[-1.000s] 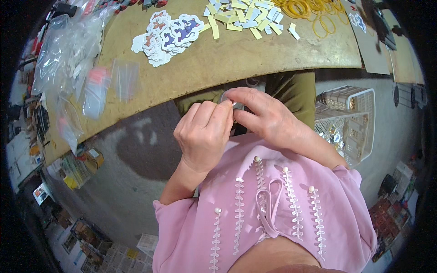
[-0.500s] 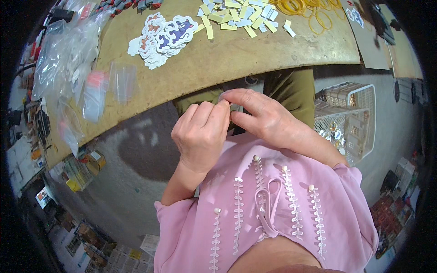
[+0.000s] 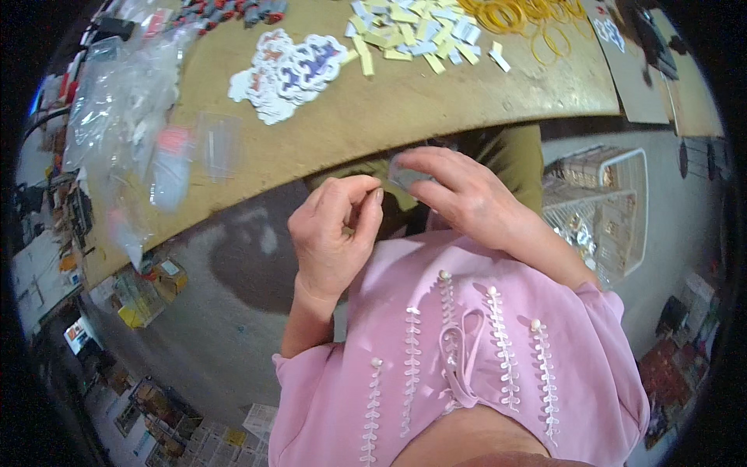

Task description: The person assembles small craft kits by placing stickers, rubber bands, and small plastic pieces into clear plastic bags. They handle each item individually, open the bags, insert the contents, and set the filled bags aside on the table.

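The left hand [image 3: 333, 233] is raised in front of the pink blouse [image 3: 389, 272], its thumb and index fingertips brought almost together and its other fingers curled in; whether anything is pinched between those 2 tips, I cannot tell. Just to its right, the right hand [image 3: 471, 194] is partly closed, thumb and fingers bent around a clear plastic piece [image 3: 399, 176] at its left side. The 2 hands are apart, and the piece sits between them, above the olive trousers [image 3: 523, 159] and off the near edge of the table [image 3: 467, 97]; its exact kind is unclear.

On the table, a pile of die-cut cartoon cutouts [image 3: 288, 74] lies left of a heap of pale yellow and white strips [image 3: 397, 54], with yellow rubber bands [image 3: 510, 15] at the far right. Small grey and red pieces [image 3: 233, 11] line the far left edge. Nearer on the left are crumpled clear plastic bags [image 3: 120, 101], small bags with a red band [image 3: 170, 171] and flat clear bags [image 3: 218, 146]. A white plastic basket [image 3: 643, 202] containing shiny pieces [image 3: 577, 233] stands at right.
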`<action>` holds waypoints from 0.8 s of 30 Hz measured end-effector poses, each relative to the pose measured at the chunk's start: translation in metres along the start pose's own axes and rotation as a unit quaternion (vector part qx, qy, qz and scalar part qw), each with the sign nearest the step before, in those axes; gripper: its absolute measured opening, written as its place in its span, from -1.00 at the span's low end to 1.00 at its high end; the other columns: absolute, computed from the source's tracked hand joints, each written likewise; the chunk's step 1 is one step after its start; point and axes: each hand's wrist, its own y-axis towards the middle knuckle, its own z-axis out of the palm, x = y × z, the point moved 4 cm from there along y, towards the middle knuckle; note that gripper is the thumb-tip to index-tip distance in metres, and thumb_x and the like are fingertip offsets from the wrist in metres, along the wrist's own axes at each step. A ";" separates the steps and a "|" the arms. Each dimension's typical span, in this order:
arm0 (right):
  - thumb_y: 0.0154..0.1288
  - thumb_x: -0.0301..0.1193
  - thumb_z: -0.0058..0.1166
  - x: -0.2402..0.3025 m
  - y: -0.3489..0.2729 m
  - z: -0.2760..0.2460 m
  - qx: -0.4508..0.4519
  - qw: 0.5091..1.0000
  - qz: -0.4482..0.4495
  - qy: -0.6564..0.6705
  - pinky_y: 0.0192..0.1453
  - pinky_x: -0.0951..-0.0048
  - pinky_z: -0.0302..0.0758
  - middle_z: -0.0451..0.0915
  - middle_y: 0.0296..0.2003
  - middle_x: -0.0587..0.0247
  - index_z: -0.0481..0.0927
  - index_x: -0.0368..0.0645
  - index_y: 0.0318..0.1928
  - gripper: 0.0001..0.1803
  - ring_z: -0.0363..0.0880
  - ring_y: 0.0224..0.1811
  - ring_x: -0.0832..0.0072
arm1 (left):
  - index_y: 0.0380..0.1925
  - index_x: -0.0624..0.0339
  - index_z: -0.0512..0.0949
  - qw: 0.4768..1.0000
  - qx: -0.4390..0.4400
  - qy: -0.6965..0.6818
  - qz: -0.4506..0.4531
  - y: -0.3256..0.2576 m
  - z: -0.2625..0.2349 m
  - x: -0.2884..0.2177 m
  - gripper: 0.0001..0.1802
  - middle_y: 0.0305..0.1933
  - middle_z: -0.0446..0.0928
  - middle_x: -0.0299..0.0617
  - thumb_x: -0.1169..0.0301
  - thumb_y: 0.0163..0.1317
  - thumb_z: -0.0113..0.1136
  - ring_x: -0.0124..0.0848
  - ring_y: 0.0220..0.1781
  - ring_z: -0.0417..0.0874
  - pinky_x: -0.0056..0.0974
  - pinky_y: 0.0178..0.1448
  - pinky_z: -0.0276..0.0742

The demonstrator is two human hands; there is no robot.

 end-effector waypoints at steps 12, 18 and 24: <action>0.11 -0.44 0.22 -0.005 -0.018 -0.013 -0.030 0.998 -0.014 -0.046 -0.06 0.22 0.56 0.55 -0.27 0.25 0.68 -0.14 -0.11 -0.71 0.59 -0.18 0.27 | 0.05 0.20 0.72 0.990 -0.049 0.131 0.028 0.159 -0.064 0.065 -0.75 -0.23 0.72 -0.18 0.47 0.39 0.36 -0.45 -0.35 0.65 -0.30 -0.20 0.59; 0.13 -0.46 0.21 -0.009 -0.032 -0.008 -0.055 0.998 0.036 -0.016 -0.06 0.21 0.56 0.54 -0.25 0.20 0.68 -0.16 -0.10 -0.72 0.59 -0.16 0.22 | 0.06 0.11 0.67 0.976 -0.027 0.208 0.062 0.233 -0.051 0.110 -0.67 -0.05 0.69 0.03 0.41 0.29 0.38 -0.11 -0.19 0.80 -0.04 0.01 0.69; 0.13 -0.46 0.20 -0.014 -0.030 -0.029 -0.100 0.994 0.041 -0.028 0.01 0.20 0.57 0.58 -0.17 0.15 0.67 -0.18 -0.12 -0.74 0.61 -0.09 0.17 | 0.03 0.11 0.68 0.922 -0.069 0.374 0.076 0.236 -0.060 0.121 -0.69 -0.11 0.74 0.10 0.43 0.27 0.29 -0.12 -0.11 0.79 -0.08 0.02 0.68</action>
